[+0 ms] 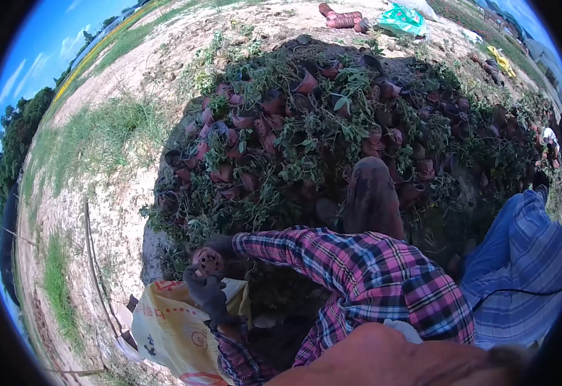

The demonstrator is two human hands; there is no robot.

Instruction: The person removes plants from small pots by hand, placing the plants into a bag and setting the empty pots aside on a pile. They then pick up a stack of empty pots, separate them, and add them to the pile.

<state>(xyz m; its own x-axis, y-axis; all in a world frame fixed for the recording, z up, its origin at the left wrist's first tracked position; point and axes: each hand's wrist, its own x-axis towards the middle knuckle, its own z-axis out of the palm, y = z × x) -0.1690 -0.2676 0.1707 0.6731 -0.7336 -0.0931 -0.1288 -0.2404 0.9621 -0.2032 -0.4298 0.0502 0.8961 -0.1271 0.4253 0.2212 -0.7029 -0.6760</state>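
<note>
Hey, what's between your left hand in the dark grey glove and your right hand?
In the head view, a round, reddish-brown, plastic-looking pot with dark holes in it sits between the left hand and the right hand.

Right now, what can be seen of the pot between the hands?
The reddish-brown plant pot looks like plastic. Its base, pierced with dark holes, faces the camera; its mouth and contents are hidden. Tipped over, it sits between the gloved right hand and gloved left hand, seemingly touching both, near the yellow sack.
</note>
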